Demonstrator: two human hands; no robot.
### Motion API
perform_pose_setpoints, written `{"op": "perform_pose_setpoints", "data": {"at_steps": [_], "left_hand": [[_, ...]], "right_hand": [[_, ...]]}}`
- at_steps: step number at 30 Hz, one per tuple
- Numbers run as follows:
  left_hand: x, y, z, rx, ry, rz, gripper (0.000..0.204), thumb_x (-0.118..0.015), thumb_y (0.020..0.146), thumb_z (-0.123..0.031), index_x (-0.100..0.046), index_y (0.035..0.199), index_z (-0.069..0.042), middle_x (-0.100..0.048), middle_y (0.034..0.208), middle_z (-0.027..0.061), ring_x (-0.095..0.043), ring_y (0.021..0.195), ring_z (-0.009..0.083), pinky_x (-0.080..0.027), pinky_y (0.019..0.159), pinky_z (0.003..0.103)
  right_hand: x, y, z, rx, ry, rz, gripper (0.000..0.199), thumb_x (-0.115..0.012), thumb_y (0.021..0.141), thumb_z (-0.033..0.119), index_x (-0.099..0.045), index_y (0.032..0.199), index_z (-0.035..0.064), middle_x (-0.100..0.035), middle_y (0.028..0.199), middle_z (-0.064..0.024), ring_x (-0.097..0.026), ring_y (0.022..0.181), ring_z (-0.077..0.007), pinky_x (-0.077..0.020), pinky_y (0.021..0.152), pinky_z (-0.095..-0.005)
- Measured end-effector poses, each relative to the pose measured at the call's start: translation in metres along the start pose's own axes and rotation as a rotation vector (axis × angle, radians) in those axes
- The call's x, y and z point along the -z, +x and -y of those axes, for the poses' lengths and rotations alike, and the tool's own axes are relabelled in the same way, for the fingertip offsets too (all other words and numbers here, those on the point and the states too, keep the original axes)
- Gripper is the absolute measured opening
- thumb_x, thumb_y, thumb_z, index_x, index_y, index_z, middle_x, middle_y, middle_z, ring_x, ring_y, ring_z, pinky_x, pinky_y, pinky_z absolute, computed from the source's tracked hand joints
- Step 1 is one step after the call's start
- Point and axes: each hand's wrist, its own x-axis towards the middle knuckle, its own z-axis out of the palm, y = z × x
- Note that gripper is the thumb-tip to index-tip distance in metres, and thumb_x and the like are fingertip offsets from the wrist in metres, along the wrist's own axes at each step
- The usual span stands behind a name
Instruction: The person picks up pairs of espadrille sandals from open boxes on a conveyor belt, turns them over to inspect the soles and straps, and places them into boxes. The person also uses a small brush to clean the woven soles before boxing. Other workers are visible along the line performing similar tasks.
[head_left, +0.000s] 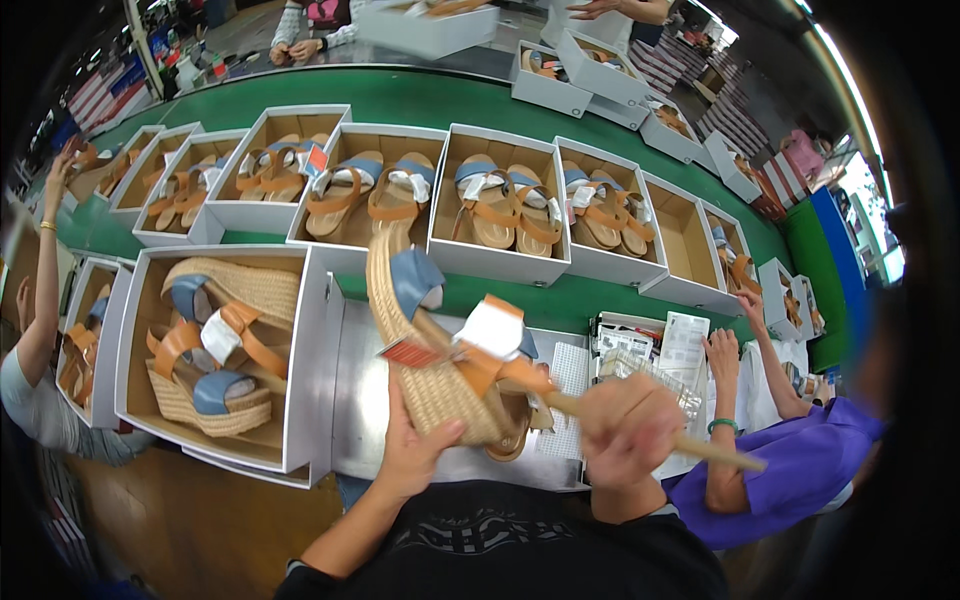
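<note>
My left hand (408,440) is closed round the woven heel of a wedge sandal (450,390) with blue and tan straps, held up over the metal worktop (355,400). An orange tag and white paper hang about its straps. A thin wooden stick (720,452) is gripped in my right hand (630,430), which is smeared by motion. The stick's far end meets the tan ankle strap; whether it is under or against it I cannot tell. Behind the held one, part of another sandal (510,435) shows, mostly hidden.
To my left, an open white box (300,400) holds a pair of wedge sandals (215,345). Several boxed pairs line the green table (400,95) ahead. At right lie papers (683,345) and a white grid mat (570,385). Co-workers' arms reach in from both sides.
</note>
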Motion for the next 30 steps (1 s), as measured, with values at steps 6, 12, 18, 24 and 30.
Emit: {"op": "perform_pose_setpoints", "data": {"at_steps": [6, 12, 18, 24, 30], "left_hand": [[0.07, -0.018, 0.05, 0.37, -0.614, -0.028, 0.069, -0.057, 0.088, -0.019, -0.028, 0.149, -0.007, -0.048, 0.142, 0.0118, -0.05, 0.129, 0.0283, -0.046, 0.105, 0.044], [0.095, -0.045, 0.05, 0.577, -0.567, -0.269, 0.05, -0.054, 0.095, -0.028, -0.045, 0.138, -0.003, -0.054, 0.134, 0.0158, -0.06, 0.117, 0.0281, -0.054, 0.094, 0.036], [0.065, -0.084, -0.005, 0.544, 0.326, -0.55, 0.035, -0.045, 0.103, -0.02, -0.047, 0.135, -0.007, -0.058, 0.11, 0.0114, -0.063, 0.091, 0.017, -0.058, 0.069, 0.027], [0.021, -0.032, -0.037, -0.062, 0.506, -0.187, 0.025, -0.056, 0.098, -0.009, -0.055, 0.121, 0.002, -0.059, 0.087, 0.004, -0.054, 0.07, 0.0082, -0.047, 0.06, 0.022], [0.003, 0.068, -0.015, -0.123, 0.832, -0.002, 0.039, -0.061, 0.096, -0.015, -0.052, 0.13, 0.001, -0.06, 0.112, 0.0074, -0.059, 0.093, 0.0137, -0.052, 0.076, 0.026]], "right_hand": [[0.102, -0.026, -0.081, -0.812, -0.956, -0.21, 0.029, -0.06, 0.096, 0.027, -0.063, 0.104, -0.0008, -0.063, 0.079, -0.0126, -0.061, 0.068, -0.0199, -0.0489, 0.065, -0.0311], [0.137, -0.061, -0.178, -0.97, -0.86, 0.027, 0.033, -0.061, 0.095, 0.03, -0.067, 0.109, 0.0003, -0.066, 0.084, -0.0091, -0.06, 0.081, -0.0155, -0.0481, 0.073, -0.0309], [0.131, -0.018, -0.184, -1.156, -0.515, 0.106, 0.046, -0.071, 0.088, 0.03, -0.064, 0.12, -0.0025, -0.067, 0.088, -0.0056, -0.059, 0.08, -0.0112, -0.0464, 0.069, -0.0257], [0.125, -0.017, -0.207, -1.043, -0.523, 0.217, 0.048, -0.076, 0.084, 0.027, -0.064, 0.121, -0.002, -0.068, 0.095, -0.0088, -0.062, 0.087, -0.0142, -0.0496, 0.081, -0.027], [0.103, 0.006, -0.195, -1.118, -0.258, 0.398, 0.06, -0.081, 0.079, 0.018, -0.055, 0.13, -0.0008, -0.066, 0.099, -0.0074, -0.058, 0.079, -0.0093, -0.0477, 0.072, -0.0237]]}}
